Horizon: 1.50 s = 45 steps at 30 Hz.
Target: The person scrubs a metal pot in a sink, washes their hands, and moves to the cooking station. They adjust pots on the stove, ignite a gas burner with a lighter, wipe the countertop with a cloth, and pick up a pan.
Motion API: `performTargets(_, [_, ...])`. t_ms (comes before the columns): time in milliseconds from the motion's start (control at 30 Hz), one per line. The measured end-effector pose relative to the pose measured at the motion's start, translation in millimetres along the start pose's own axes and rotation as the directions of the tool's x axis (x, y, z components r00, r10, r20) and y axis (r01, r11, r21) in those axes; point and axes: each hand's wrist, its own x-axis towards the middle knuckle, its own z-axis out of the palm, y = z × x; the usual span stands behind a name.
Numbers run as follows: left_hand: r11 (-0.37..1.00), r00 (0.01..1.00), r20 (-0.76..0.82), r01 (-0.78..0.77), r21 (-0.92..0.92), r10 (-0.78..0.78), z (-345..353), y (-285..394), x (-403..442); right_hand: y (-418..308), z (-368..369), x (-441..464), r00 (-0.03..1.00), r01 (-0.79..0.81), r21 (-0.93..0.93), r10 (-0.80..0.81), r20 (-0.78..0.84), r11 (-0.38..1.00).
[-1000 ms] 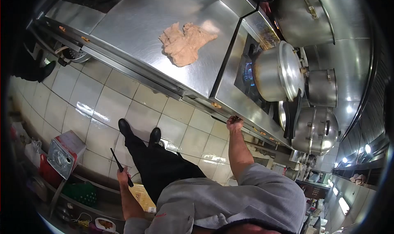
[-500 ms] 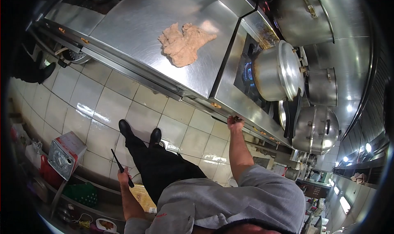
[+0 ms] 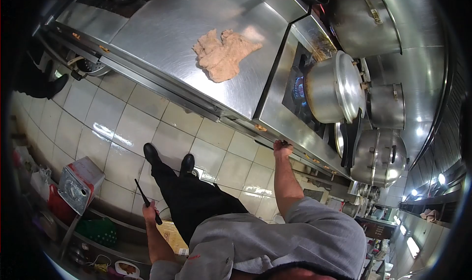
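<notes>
My left hand [image 3: 151, 211] is closed around a long black stick lighter [image 3: 142, 193], its thin end pointing up and away over the floor. At the stove's front edge, my right hand [image 3: 282, 148] is closed on a control knob, mostly hidden by the fingers. A blue flame [image 3: 298, 87] burns on the burner beside a lidded metal pressure cooker [image 3: 327, 88] with a black handle. On the steel counter [image 3: 162, 39] left of the stove lies a crumpled tan cloth [image 3: 222, 56].
Large steel pots [image 3: 366, 22] stand behind the burner, and a round lidded pot [image 3: 377, 157] is to the right. A dented metal tin [image 3: 81, 184] sits at left near low shelving. Another person's dark shoe [image 3: 58, 85] shows at far left on the tiled floor [image 3: 172, 132].
The view has shifted very slightly. Both hands keep their places and grips, and the flame still burns.
</notes>
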Motion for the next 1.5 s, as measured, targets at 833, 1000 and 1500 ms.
performTargets(833, [1.0, 1.0, -0.001, 0.006, 0.02, -0.006, 0.3, -0.7, 6.2, 34.3, -40.0, 104.7, 0.708, 0.704, 0.11, -0.705, -0.042, 0.701])
performTargets(1000, [0.999, 0.999, -0.002, 0.036, 0.018, -0.036, 0.2, -2.7, 5.1, 19.3, -9.5, 4.4, 0.818, 0.565, -0.224, -0.574, 0.028, 0.794])
performTargets(1500, [0.999, 0.999, -0.009, 0.034, 0.029, -0.034, -0.4, 1.5, 7.1, 23.0, -35.7, 28.4, 0.839, 0.536, -0.171, -0.499, 0.216, 0.827])
